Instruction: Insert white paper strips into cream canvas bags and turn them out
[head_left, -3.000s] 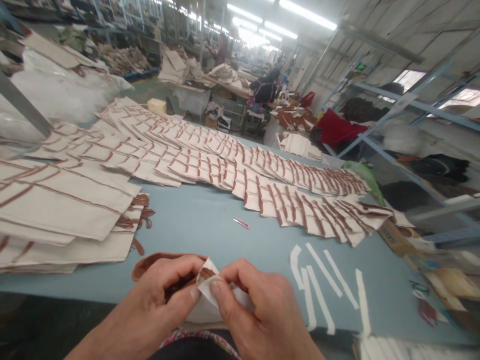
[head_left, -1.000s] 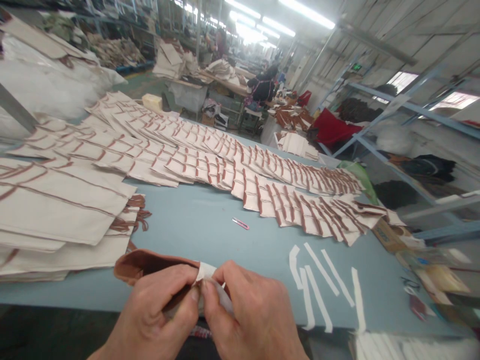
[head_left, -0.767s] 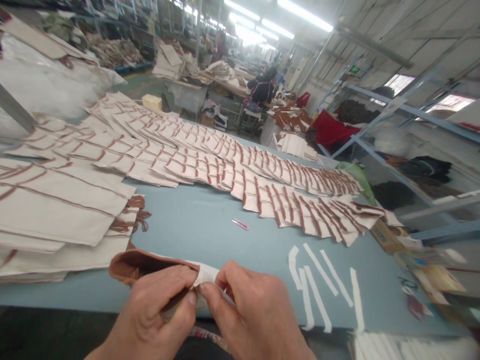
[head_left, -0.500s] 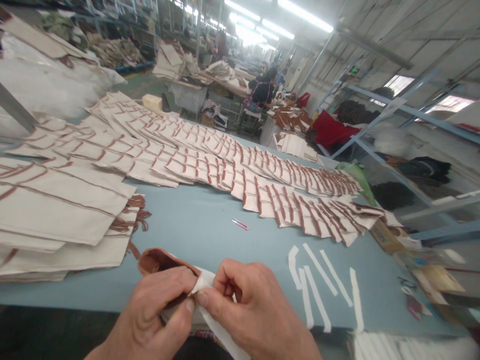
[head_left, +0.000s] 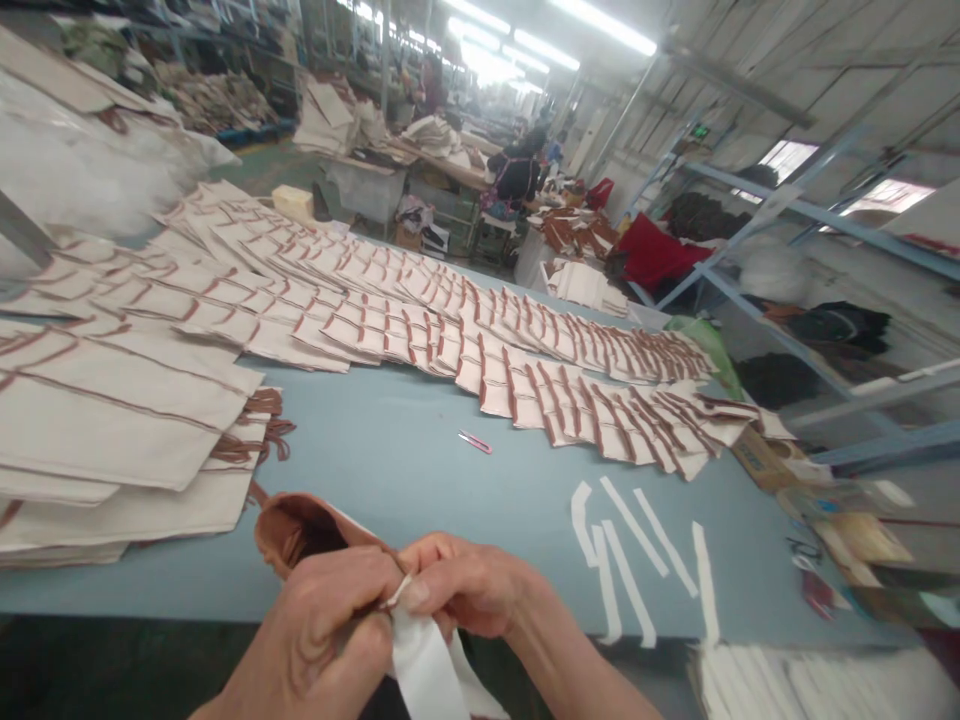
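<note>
From my remote seat I see the left hand (head_left: 319,620) pinched on the edge of a soft brown fabric piece with a gaping, dark-lined mouth (head_left: 279,530), held at the near edge of the matte blue-green tabletop (head_left: 375,440). The right hand (head_left: 469,590) is clamped, thumb against fingers, on the top of a flat white ribbon-like strip (head_left: 426,665), which hangs below the fingertips. The two pinches meet, so exactly where strip and brown edge touch is hidden from me. I would keep the left pinch firm as an anchor and let the right make only small adjustments, strip flat and untwisted, its dangling length free of the table edge. Too hard a tug could, I judge, stretch or crease such thin material. The slim pink-handled thread snips (head_left: 475,442) lie beyond the hands, clear of the fingers.
</note>
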